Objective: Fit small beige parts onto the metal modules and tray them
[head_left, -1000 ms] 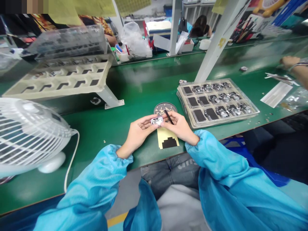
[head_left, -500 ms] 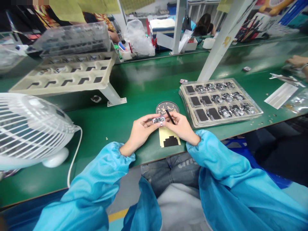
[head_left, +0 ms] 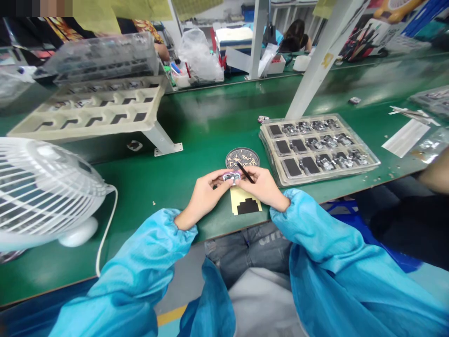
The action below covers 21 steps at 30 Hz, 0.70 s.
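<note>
While both hands pinch the small part (head_left: pixel 231 177), its markings stay unreadable.

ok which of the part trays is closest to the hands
The flat tray on the green bench, just right of the right hand, with dark pads and small metal parts in its pockets. The beige tray and the clear one sit farther back left, on a raised stand.

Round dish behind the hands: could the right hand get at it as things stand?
Probably yes. The round dish lies on the green table just beyond the right hand, nothing between them, though that hand already holds a thin black tool and touches the small part.
</note>
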Available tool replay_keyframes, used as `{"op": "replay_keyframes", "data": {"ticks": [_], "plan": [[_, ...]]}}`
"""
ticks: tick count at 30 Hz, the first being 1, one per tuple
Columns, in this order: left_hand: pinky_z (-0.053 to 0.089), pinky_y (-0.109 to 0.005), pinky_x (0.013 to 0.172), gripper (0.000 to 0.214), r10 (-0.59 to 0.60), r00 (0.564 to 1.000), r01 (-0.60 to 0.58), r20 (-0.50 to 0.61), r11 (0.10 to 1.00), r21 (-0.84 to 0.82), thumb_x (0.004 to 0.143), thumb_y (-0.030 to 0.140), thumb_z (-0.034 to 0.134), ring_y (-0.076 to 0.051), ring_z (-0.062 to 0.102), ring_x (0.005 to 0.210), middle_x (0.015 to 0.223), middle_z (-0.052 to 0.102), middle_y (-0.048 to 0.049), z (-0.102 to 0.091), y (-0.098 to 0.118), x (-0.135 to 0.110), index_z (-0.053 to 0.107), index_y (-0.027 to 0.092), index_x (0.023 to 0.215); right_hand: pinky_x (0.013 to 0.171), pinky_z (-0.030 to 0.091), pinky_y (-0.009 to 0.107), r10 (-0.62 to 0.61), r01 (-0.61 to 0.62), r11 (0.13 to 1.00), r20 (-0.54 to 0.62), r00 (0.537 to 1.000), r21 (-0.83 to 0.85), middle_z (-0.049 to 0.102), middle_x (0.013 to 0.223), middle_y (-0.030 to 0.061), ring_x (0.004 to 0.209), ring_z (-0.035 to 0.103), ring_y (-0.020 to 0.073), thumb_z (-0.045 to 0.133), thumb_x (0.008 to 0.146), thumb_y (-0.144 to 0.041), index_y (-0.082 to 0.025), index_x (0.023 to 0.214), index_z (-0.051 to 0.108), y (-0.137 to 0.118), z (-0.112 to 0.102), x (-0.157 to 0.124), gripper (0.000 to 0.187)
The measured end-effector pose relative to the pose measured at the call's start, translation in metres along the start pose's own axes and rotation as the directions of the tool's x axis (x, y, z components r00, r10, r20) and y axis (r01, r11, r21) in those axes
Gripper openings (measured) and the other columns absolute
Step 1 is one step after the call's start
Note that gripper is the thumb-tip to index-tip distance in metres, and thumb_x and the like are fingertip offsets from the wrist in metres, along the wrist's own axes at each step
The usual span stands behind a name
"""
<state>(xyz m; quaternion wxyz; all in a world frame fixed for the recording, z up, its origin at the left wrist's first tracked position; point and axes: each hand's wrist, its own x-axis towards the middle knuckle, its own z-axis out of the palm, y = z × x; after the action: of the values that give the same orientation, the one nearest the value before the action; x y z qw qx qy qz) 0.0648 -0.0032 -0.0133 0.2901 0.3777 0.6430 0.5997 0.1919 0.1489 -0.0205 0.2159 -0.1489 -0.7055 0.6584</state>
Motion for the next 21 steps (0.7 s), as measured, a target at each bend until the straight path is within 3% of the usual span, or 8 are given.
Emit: {"op": "replay_keyframes", "data": {"ticks": [7,17,21], "plan": [[0.057,-0.038,0.100,0.040,0.039,0.999,-0.039,0.000,0.992,0.122,0.088,0.045,0.079,-0.026,0.072,0.110,0.124,0.076,-0.0093,-0.0014,0.0028,-0.0017,0.078,0.022,0.122,0.067,0.045,0.028,0.004,-0.005,0.997,-0.013,1.000,-0.071,0.067,0.080,0.0001,0.072,0.056,0.0143,0.085,0.077,-0.044,-0.018,0.087,0.071,-0.0045,-0.0007,-0.0029,0.031],[0.060,-0.033,0.090,0.041,-0.011,1.000,0.011,-0.029,1.000,0.021,0.083,0.045,0.084,-0.024,0.073,0.100,0.115,0.078,-0.0097,0.0011,0.0037,-0.0023,0.080,0.018,0.114,0.063,0.042,0.027,0.026,-0.027,0.999,-0.018,0.999,-0.040,0.062,0.074,-0.0014,0.069,0.053,0.0139,0.085,0.076,-0.045,-0.018,0.081,0.065,-0.0049,0.0021,-0.0035,0.034],[0.058,-0.032,0.084,0.036,0.052,0.998,-0.044,-0.045,0.986,0.160,0.086,0.042,0.081,-0.021,0.071,0.094,0.111,0.078,-0.0082,-0.0027,0.0025,0.0000,0.079,0.019,0.114,0.066,0.046,0.028,-0.020,0.020,0.995,-0.007,1.000,-0.098,0.066,0.080,-0.0003,0.073,0.059,0.0146,0.086,0.078,-0.045,-0.018,0.086,0.069,-0.0009,0.0019,-0.0017,0.033]]}}
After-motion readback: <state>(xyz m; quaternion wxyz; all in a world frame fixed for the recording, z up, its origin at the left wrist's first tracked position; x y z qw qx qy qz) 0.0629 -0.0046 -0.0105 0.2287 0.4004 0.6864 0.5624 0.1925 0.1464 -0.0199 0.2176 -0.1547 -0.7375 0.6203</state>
